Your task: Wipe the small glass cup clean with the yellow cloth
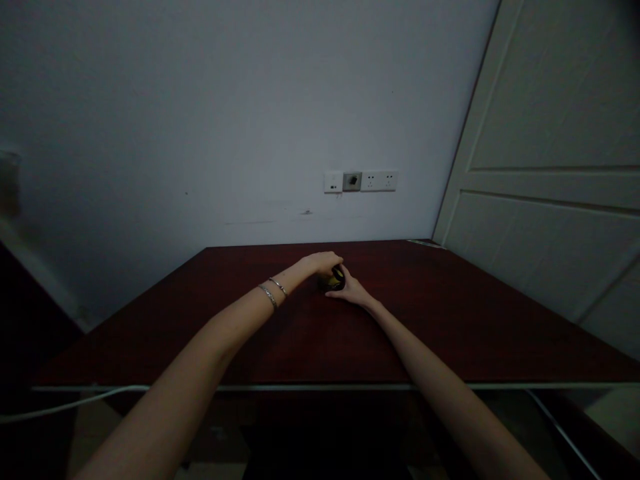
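Observation:
A small dark rounded object with yellow markings (333, 280) rests on the dark red table (320, 340), beyond its middle. My left hand (323, 263) reaches over its top from the left, fingers curled down on it. From the right, my right hand (351, 288) grips its side, with the thumb low and near and a finger up by the top. Both hands hide much of the object, so its exact kind does not show. Two silver bracelets (273, 293) circle my left wrist.
Behind the table is a pale wall with sockets and switch plates (360, 181). A white panelled door or cabinet (550, 180) borders the right side. White cables (75, 405) run near the front edge. A flat strip (425, 244) lies at the back right.

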`<state>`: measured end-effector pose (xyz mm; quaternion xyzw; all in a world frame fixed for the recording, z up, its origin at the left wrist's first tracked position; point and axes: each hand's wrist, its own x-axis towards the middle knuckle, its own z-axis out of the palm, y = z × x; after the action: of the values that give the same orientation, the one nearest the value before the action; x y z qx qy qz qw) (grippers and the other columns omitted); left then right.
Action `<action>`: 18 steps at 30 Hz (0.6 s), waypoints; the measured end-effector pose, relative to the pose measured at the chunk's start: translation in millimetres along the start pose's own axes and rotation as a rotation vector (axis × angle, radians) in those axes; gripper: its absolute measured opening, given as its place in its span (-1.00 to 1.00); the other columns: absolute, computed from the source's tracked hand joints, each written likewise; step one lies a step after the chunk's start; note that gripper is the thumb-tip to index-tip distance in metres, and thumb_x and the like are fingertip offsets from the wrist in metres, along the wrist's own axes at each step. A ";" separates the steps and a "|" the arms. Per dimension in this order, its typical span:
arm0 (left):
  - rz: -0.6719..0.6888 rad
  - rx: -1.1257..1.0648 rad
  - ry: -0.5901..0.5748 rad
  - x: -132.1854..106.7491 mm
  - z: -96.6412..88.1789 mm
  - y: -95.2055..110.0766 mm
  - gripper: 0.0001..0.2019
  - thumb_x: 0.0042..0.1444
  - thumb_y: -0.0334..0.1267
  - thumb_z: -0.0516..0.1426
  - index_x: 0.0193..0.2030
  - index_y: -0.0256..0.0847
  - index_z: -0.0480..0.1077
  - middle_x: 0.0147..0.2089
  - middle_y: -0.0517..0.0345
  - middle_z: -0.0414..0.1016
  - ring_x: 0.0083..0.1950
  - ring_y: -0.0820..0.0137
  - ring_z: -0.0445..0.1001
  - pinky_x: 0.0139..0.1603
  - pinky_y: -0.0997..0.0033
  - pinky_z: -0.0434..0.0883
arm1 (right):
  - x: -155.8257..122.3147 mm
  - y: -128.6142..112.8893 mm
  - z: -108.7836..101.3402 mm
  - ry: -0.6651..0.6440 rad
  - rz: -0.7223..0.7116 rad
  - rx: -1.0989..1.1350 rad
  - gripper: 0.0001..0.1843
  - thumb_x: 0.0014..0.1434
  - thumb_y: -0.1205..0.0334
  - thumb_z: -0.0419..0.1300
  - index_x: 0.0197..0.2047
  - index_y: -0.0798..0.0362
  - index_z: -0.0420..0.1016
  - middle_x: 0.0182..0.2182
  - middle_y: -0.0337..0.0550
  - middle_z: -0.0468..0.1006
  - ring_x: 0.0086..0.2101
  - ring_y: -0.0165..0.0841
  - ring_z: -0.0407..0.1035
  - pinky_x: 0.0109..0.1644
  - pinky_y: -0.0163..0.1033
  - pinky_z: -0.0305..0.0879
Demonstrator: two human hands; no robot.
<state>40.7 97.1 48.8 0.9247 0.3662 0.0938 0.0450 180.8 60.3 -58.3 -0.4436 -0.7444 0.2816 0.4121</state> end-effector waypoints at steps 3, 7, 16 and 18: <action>0.106 0.232 -0.097 1.5 -0.4 -6.6 -0.70 -0.21 -0.35 0.22 -0.23 -0.23 0.46 -0.19 0.00 0.52 -0.17 0.29 0.46 -0.23 0.48 0.31 | 0.9 2.9 1.6 0.015 0.020 -0.039 0.14 -0.31 -0.06 0.36 0.26 0.05 -0.11 0.06 0.05 0.33 0.04 -0.17 0.27 0.10 -0.06 0.18; 0.132 0.403 -0.148 2.3 4.1 -8.1 -0.70 -0.13 -0.26 0.18 -0.18 -0.23 0.46 -0.19 -0.05 0.51 -0.20 0.28 0.46 -0.31 0.46 0.31 | -0.5 -1.1 0.8 0.020 0.028 -0.096 0.00 -0.31 -0.11 0.34 0.17 0.06 0.10 -0.02 0.01 0.42 -0.02 -0.18 0.33 0.04 -0.09 0.24; -0.053 0.442 -0.133 4.4 13.7 1.6 -0.72 -0.13 -0.29 0.16 -0.20 -0.22 0.48 -0.20 -0.13 0.51 -0.21 0.20 0.47 -0.28 0.38 0.33 | -3.9 -12.2 -2.1 0.014 0.062 -0.238 -0.13 -0.31 -0.17 0.32 0.03 0.15 0.28 -0.12 0.05 0.49 -0.12 -0.15 0.40 -0.06 -0.13 0.31; -0.129 0.426 -0.123 3.6 13.6 4.6 -0.73 -0.13 -0.30 0.17 -0.22 -0.23 0.49 -0.19 -0.15 0.51 -0.17 0.18 0.47 -0.23 0.37 0.33 | -3.9 -11.7 -1.0 0.020 0.059 -0.245 -0.13 -0.30 -0.16 0.32 0.04 0.15 0.28 -0.12 0.05 0.49 -0.12 -0.15 0.40 -0.06 -0.14 0.31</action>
<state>49.2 96.1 36.7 0.8921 0.4324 -0.0451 -0.1232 177.7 51.6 -50.1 -0.5150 -0.7558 0.1959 0.3537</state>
